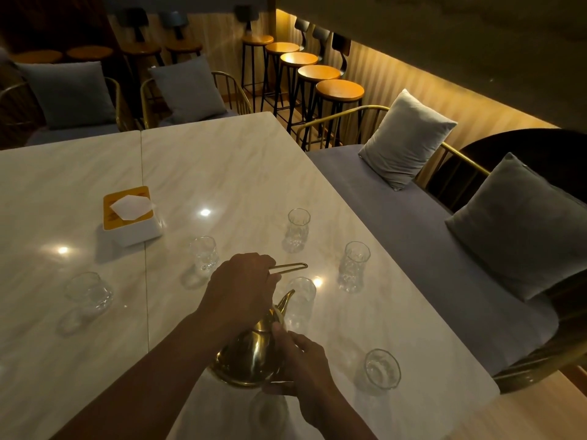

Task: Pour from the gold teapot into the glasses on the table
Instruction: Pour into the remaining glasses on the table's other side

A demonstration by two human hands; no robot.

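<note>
Two hands hold your gold teapot (251,354) above the marble table (222,173): your left hand (244,282) grips its wire handle, your right hand (301,363) clasps the body, spout over the nearest glass (300,300).

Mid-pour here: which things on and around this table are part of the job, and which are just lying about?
Part of the job: gold teapot, held by left hand and right hand; the clear glasses, e.g..

Lying about: tissue box, cushions, bar stools.
</note>
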